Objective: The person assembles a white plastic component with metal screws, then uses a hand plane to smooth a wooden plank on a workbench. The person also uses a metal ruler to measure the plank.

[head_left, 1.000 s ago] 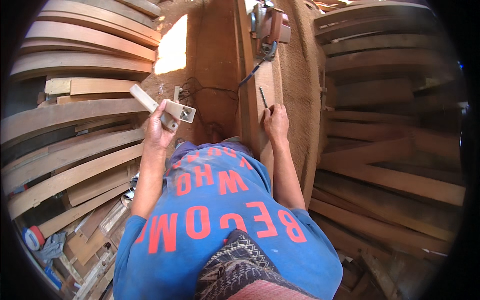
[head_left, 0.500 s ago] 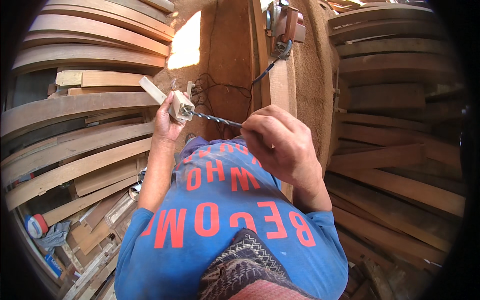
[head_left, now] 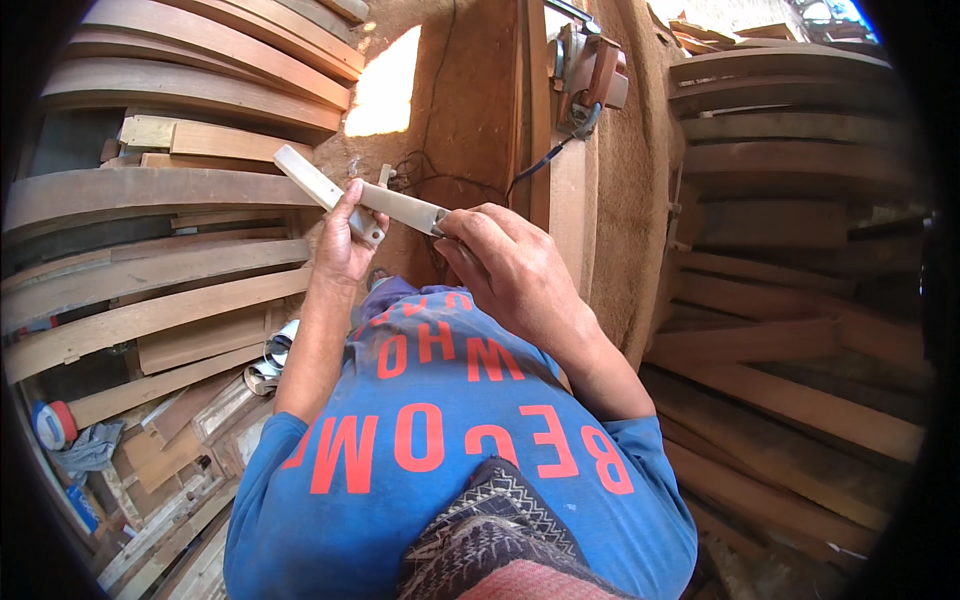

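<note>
The pale tube (head_left: 400, 206) lies between the 2 hands, its near end in the left hand (head_left: 345, 240) and its open end, where a bit of something dark shows, at the right hand's fingertips (head_left: 447, 226). The left hand is closed on the tube and on a pale bar (head_left: 308, 180), which slants up and left out of the grip; whether the 2 are joined I cannot tell. The right hand (head_left: 515, 262) has its fingers bunched at the tube's open end; whether they pinch anything is hidden.

Below the grip is the blue shirt (head_left: 440, 385) with red letters. Beyond the right hand, a beam (head_left: 568, 195) runs away, bearing a power tool (head_left: 592, 85) with a dark cord (head_left: 530, 172). Boards are stacked left of the grip (head_left: 150, 200) and far to its right (head_left: 770, 165).
</note>
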Demonstrator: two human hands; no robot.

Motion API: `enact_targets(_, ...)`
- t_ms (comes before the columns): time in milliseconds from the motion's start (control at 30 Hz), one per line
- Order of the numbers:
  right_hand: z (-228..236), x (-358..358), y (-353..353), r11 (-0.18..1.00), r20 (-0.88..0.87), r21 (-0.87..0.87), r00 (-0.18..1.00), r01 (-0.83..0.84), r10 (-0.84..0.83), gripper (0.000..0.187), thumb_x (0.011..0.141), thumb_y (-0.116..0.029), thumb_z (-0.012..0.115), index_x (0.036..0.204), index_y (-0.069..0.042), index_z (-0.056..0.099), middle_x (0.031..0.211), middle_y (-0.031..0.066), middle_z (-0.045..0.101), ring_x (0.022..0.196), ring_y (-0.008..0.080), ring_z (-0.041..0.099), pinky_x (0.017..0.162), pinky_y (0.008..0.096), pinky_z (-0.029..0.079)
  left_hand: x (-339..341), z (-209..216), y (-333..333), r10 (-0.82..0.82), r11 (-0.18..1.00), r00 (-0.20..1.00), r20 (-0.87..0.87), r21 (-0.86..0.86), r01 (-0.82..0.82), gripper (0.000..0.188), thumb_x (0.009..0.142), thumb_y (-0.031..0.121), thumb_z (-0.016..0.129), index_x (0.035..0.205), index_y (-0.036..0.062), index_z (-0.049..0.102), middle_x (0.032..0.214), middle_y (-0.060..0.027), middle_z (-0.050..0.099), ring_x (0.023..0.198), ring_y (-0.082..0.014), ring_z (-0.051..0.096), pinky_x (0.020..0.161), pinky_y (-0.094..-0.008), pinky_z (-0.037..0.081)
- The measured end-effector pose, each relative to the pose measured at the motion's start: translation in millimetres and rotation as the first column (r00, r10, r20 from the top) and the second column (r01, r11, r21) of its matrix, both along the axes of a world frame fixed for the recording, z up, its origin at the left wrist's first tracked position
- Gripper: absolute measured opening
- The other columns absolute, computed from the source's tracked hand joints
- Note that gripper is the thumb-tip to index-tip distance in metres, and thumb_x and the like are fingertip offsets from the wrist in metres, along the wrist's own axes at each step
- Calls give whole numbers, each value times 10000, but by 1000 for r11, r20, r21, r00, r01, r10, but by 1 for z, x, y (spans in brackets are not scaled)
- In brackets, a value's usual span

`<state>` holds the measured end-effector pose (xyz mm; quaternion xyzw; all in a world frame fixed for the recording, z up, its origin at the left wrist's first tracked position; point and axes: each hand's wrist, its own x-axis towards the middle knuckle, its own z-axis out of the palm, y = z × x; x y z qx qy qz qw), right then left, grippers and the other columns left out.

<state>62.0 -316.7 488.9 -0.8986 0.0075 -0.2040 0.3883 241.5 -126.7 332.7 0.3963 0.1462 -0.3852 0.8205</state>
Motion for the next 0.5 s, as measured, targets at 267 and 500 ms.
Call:
enact_targets(267, -9, 15, 2, 986, 147, 47, 975, 162, -167, 274, 827, -26, 790, 1066, -12, 656, 996, 144, 665, 877, 326, 654, 698, 418, 554, -11, 6, -6, 74, 996, 993, -88, 49, -70, 172, 984, 204, 744, 1092, 105, 654, 995, -34, 692, 868, -159, 668, 742, -305, 590)
enact_targets(500, -28, 83, 3, 997, -290, -13, 954, -80, 73, 350, 904, -284, 739, 1137, -27, 696, 1032, 196, 736, 1013, 410, 669, 874, 491, 539, -40, -23, -4, -127, 975, 987, 94, 197, 107, 213, 1007, 261, 709, 1168, 134, 654, 1032, -20, 693, 894, -158, 687, 718, -337, 610)
